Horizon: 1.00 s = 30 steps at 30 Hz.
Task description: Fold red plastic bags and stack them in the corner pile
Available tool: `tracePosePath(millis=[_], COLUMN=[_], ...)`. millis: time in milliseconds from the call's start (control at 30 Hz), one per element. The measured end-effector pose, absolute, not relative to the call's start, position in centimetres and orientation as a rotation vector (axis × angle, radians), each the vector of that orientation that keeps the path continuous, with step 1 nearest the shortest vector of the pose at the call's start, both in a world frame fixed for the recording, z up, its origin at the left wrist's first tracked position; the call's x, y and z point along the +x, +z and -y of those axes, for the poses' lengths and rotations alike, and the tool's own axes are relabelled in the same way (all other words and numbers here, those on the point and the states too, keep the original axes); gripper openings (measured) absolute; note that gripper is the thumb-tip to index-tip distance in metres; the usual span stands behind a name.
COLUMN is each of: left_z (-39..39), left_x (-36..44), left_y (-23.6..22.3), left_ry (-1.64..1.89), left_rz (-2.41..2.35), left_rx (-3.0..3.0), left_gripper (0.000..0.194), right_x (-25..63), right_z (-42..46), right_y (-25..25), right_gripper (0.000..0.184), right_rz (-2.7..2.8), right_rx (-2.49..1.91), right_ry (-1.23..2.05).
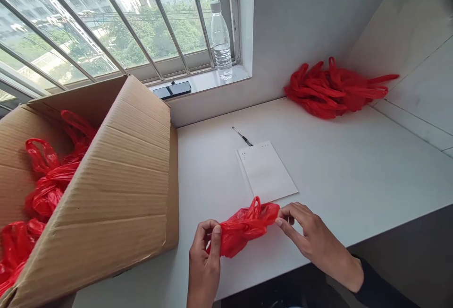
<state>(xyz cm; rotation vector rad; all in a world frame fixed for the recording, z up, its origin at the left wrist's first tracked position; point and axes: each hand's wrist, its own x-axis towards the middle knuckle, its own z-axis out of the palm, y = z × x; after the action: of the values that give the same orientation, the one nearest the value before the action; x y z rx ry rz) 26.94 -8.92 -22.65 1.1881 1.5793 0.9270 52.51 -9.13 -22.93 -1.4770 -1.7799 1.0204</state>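
Bag: one red plastic bag (247, 227) between my hands, just above desk (354, 175) front edge, near side of the paper sheet (267, 171).
L hand (204, 263): fingers closed, pinching bag's left end.
R hand (307, 235): fingertips pinched on right end.
Progress: est. early-mid; heap of bags (332, 88) lies far-right of sheet, many left in cardboard box (106, 190), left of sheet.
Room: desk open right of sheet; box crowds left; front edge close.

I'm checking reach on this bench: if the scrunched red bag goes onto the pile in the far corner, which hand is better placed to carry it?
Probably the right hand. It pinches the red plastic bag on the side nearer the pile of red bags; the left hand sits toward the cardboard box.
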Motion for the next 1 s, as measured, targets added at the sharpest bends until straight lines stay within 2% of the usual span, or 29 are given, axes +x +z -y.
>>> tracePosePath(millis=[100, 233, 467, 533, 633, 667, 800, 1000], left_z=[8.7, 8.8, 9.6, 9.9, 10.0, 9.9, 9.5, 9.9], left_x=[27.3, 28.1, 26.2, 26.4, 27.2, 27.4, 27.3, 26.0], left_y=[-22.1, -21.6, -22.2, -21.9, -21.1, -20.9, -20.5, -21.3], left_ry=[0.890, 0.881, 0.914, 0.930, 0.879, 0.834, 0.837, 1.170], left_rz=[-1.513, -1.506, -1.638, -1.626, -1.572, -1.534, -1.438, -1.672], left_rx=[1.197, 1.222, 1.143, 1.273, 1.774, 1.938, 2.093, 1.483], left_gripper=[0.029, 0.029, 0.029, 0.028, 0.043, 0.043, 0.018, 0.007], right_x=[51.3, 49.5, 51.3, 51.4, 50.6, 50.3, 49.7, 51.2], right_z=[8.8, 8.4, 9.3, 9.5, 9.4, 9.4, 9.4, 10.4], right_y=[-22.4, -22.1, -22.0, -21.8, -21.5, -21.5, -21.3, -22.2], right_gripper=[0.010, 0.004, 0.017, 0.016, 0.009, 0.010, 0.016, 0.033], right_rz=[1.781, 1.890, 1.750, 1.703, 1.651, 1.655, 1.737, 1.378], right_rx=[-1.408, -1.336, -1.440, -1.451, -1.440, -1.428, -1.364, -1.590], right_ry=[1.042, 1.078, 1.145, 1.190, 1.211, 1.215, 1.189, 1.264])
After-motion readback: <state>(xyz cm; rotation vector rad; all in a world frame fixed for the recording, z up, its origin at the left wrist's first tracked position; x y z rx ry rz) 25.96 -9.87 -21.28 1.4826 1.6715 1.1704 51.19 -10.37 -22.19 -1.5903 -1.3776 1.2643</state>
